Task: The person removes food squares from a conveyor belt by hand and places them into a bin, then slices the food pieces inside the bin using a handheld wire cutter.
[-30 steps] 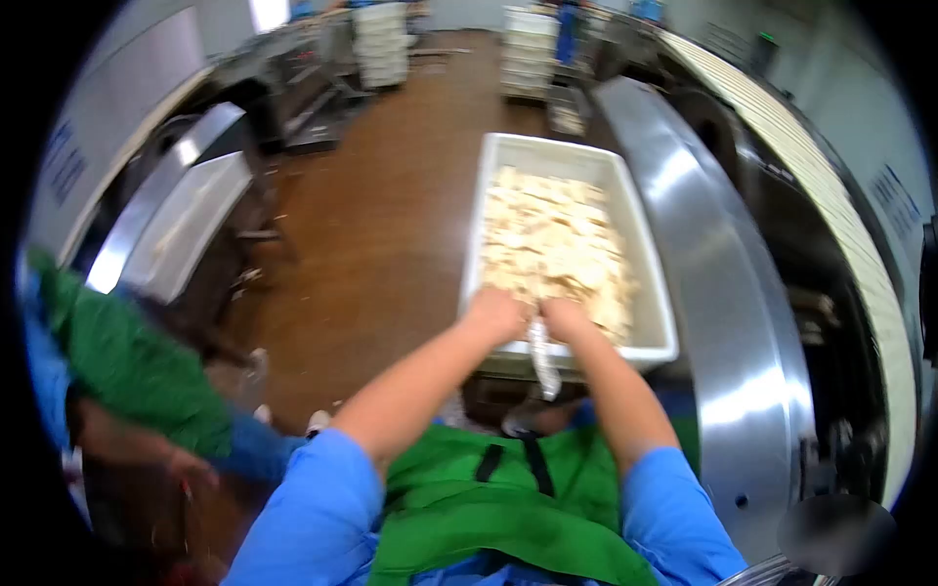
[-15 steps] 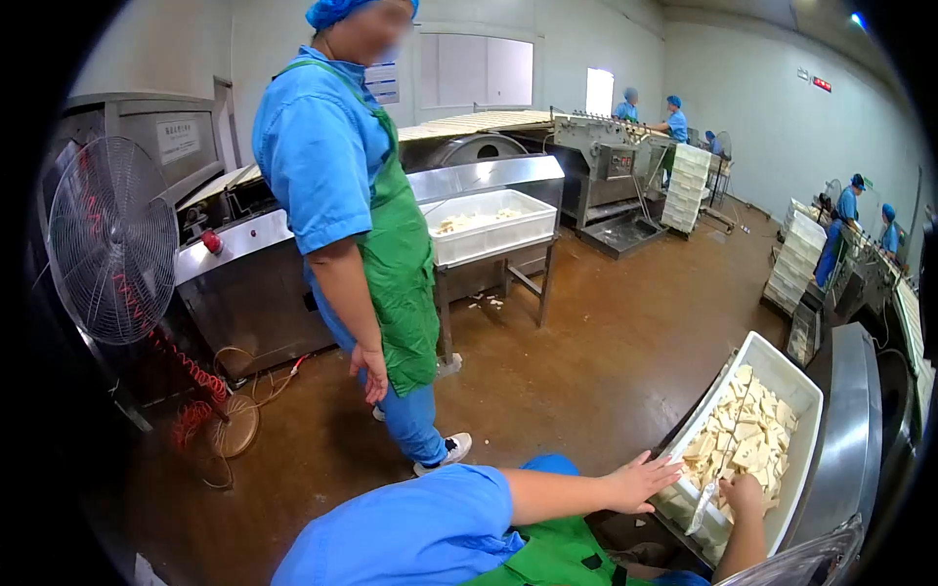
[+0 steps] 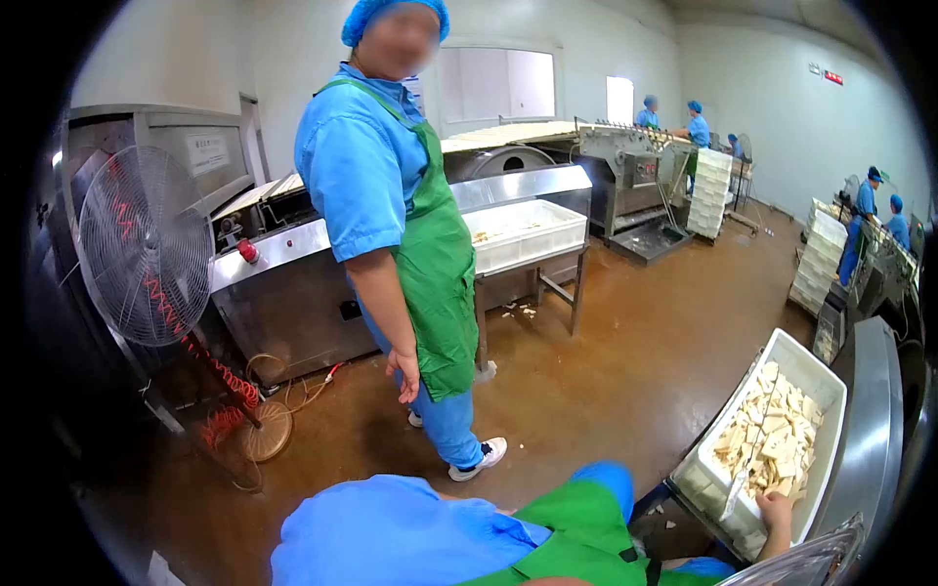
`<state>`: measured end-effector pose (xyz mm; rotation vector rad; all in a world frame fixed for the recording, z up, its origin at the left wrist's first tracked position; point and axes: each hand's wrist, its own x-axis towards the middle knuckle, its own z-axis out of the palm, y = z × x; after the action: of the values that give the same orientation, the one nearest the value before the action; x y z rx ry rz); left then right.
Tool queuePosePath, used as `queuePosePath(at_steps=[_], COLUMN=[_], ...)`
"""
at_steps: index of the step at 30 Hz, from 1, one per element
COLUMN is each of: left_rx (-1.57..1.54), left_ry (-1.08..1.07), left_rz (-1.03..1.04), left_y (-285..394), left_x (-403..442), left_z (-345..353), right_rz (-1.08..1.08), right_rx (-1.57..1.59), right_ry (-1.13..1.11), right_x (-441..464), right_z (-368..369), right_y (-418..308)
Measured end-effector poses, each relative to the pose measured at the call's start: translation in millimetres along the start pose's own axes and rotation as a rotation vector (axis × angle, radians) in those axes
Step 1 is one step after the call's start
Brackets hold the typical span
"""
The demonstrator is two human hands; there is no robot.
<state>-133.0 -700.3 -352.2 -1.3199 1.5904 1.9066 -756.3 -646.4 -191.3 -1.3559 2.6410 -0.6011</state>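
Your left hand is out of sight past your left sleeve, its opening impossible to tell. At your right, the white tub sits within reach, its walls likely keeping the pale pieces together. A wrapped stick lies handle toward you, probably for easy gripping. Your right hand bends over the pieces, its hold unclear

Matt cloth, bright metal
White rectangular plastic tub, smooth; curved silvery metal panel, glossy; brown floor, shiny; wearer's green cloth apron, matt.
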Motion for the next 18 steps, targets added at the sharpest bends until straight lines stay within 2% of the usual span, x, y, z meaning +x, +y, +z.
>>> queuePosePath(at_steps=[2, 4, 6, 7, 8, 10, 12, 14, 15, 18], left_rx=[-0.324, -0.625, -0.749, -0.727, -0.542, -0.271, -0.196, -0.086, -0.023, 0.002], left_ry=[-0.062, -0.112, -0.063, -0.013, 0.004, 0.071, -0.062, -0.227, -0.333, -0.363], left_rz=[0.090, 0.311, 0.554, 0.748, 1.041, 1.369, 1.740, 2.116, 2.220, 2.366], left_y=[23.4, 74.1, 158.1, 180.3, 214.0, 262.5, 294.2, 315.0, 326.6, 344.0], left_x=[-20.1, -44.3, -102.7, -106.5, -139.2, -203.5, -258.7, -292.9, -312.8, -360.1], left_z=[-1.2, -7.2, -10.9, -18.2, -17.0, -10.6, 6.4, 21.3, 26.7, 57.9], right_rz=[-0.098, -0.256, -0.179, -0.100, -0.083, -0.074, -0.057, -0.069, -0.065, -0.056], right_rx=[0.014, 0.023, 0.019, 0.009, 0.010, 0.059, 0.105, 0.137, 0.135, 0.130], right_ry=[-0.035, -0.055, -0.111, -0.155, -0.192, -0.198, -0.195, -0.083, -0.078, 0.004], right_x=[8.8, 8.3, 5.5, 4.6, 2.5, 4.6, 7.4, 8.8, 7.8, 2.0], right_z=[-2.7, -5.7, -11.3, -14.6, -18.8, -13.9, -10.3, -5.1, -4.3, -10.2], right_y=[-2.7, -9.9, -21.4, -29.2, -34.8, -28.0, -16.6, -9.1, -7.4, -10.8])
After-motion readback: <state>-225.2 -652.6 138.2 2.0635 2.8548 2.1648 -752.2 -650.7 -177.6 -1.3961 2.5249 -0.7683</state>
